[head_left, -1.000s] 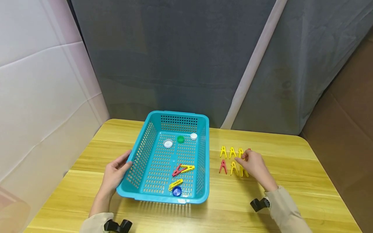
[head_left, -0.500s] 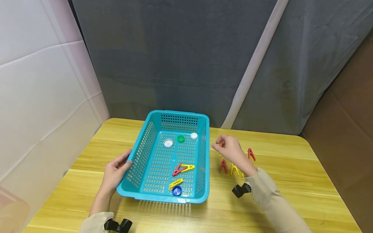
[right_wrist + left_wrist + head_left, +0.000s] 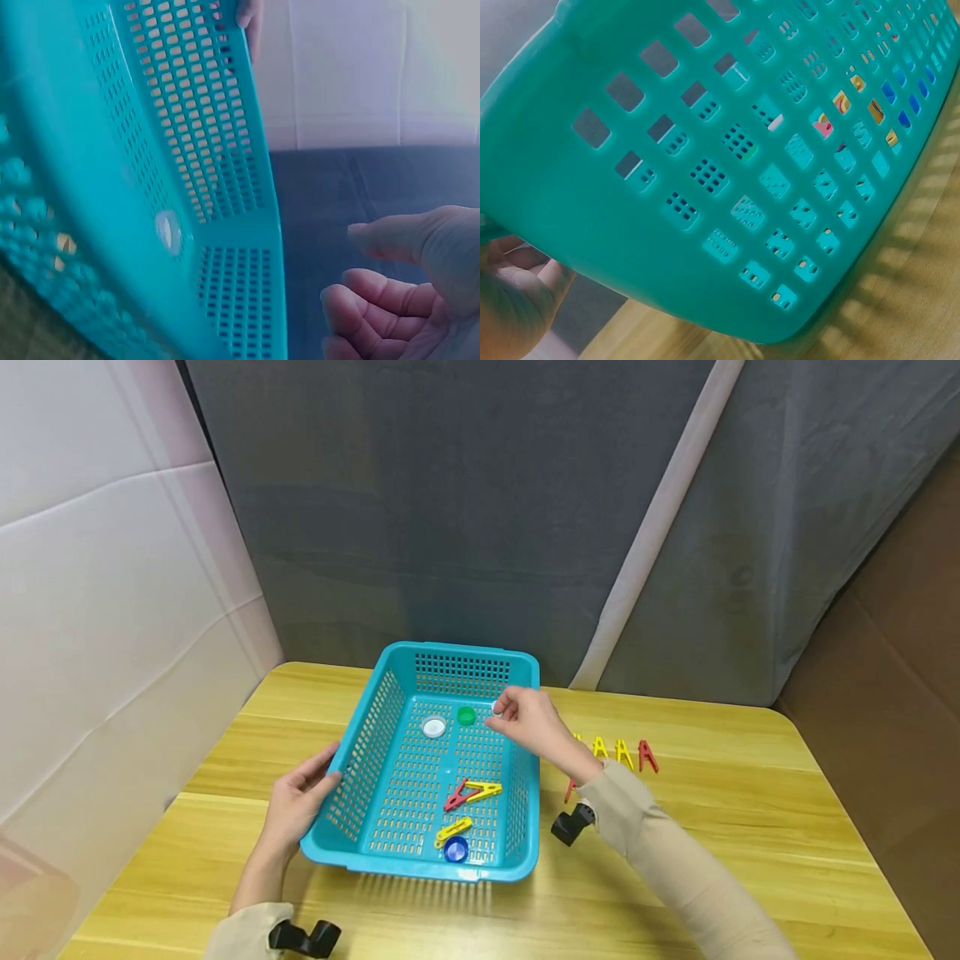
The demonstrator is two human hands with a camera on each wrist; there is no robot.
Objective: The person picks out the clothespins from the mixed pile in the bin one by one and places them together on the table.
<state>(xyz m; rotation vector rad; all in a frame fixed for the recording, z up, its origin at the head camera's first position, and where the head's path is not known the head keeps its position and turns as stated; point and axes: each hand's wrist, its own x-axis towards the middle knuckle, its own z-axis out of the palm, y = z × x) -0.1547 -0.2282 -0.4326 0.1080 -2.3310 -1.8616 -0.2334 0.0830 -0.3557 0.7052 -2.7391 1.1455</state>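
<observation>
My left hand (image 3: 295, 797) grips the left rim of a turquoise plastic basket (image 3: 405, 868). Over the basket's far right part is my right hand (image 3: 532, 722), its fingers loosely bent; in the right wrist view the thumb stands apart from the fingers, with nothing between them. Beside those fingertips a small white cap (image 3: 495, 710) is partly covered. Inside the basket lie a green cap (image 3: 466, 717), a clear-rimmed white lid (image 3: 433, 727), a blue cap (image 3: 456, 849), a red clothespin (image 3: 456, 797), a yellow clothespin (image 3: 484, 790) and another yellow clothespin (image 3: 453, 832).
Right of the basket, a row of yellow clothespins (image 3: 624, 754) and a red clothespin (image 3: 648, 757) stands on the wooden table (image 3: 720, 827). My right forearm hides the nearer ones. A grey curtain (image 3: 480, 527) hangs behind the table.
My right hand has moved left from the clothespins, across the basket's right rim, to above the white cap. The left hand keeps its hold on the rim.
</observation>
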